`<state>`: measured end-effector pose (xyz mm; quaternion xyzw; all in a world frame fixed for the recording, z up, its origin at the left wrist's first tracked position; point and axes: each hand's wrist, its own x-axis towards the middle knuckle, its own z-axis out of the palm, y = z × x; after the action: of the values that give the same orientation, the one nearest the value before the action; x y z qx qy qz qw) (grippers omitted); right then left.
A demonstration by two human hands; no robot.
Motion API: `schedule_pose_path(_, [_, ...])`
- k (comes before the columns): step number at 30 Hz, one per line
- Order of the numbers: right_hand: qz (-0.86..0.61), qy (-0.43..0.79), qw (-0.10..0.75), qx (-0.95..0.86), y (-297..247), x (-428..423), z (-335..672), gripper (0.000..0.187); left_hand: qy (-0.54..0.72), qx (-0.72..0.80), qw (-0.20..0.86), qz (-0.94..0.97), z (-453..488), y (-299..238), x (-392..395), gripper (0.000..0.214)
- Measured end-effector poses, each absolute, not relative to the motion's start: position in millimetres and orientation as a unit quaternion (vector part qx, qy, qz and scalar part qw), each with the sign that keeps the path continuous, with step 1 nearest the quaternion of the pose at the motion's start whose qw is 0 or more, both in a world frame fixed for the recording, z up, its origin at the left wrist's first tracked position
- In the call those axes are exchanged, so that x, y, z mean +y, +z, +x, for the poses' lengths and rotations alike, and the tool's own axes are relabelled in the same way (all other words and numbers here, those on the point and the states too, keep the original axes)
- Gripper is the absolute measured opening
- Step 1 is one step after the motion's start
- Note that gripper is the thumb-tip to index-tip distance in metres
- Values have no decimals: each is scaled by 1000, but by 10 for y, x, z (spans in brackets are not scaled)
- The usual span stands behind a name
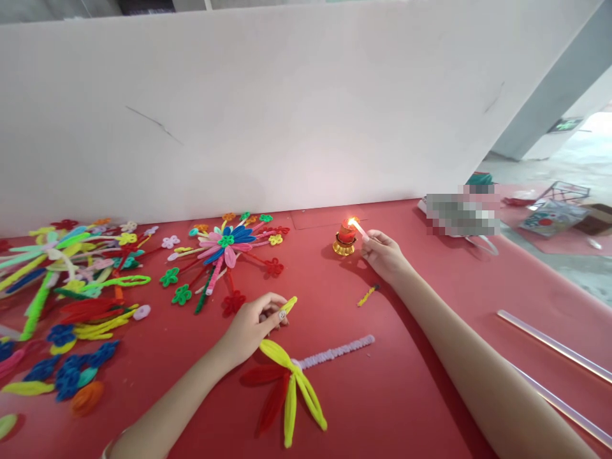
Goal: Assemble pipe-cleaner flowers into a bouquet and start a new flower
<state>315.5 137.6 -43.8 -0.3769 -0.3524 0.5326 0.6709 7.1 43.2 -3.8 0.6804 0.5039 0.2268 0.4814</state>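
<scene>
My right hand [385, 255] is closed on a short, pale glue stick [359, 228]. The stick's tip is at the flame of a red candle [349, 229] in a gold holder [343, 247]. Pinched in my left hand [261, 322] is a yellow pipe-cleaner petal [289, 306], its tip pointing up and right. Just below that hand lies a pipe-cleaner flower with yellow petals [291, 414], red petals [273, 398] and a lilac wrapped stem [337, 352].
Finished pipe-cleaner flowers [225, 241] and loose pieces [71, 370] cover the left of the red table [191, 408]. A small yellow, dark-tipped stick [367, 295] lies near my right wrist. Long clear glue sticks [554, 344] lie at right. A white wall [287, 115] stands behind.
</scene>
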Motion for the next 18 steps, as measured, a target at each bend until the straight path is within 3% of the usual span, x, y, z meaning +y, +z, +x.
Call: schedule_pose_path(18, [-375,557,672,-312,-353,1332,3134,28,225,504,478,683,70,-41,430,19])
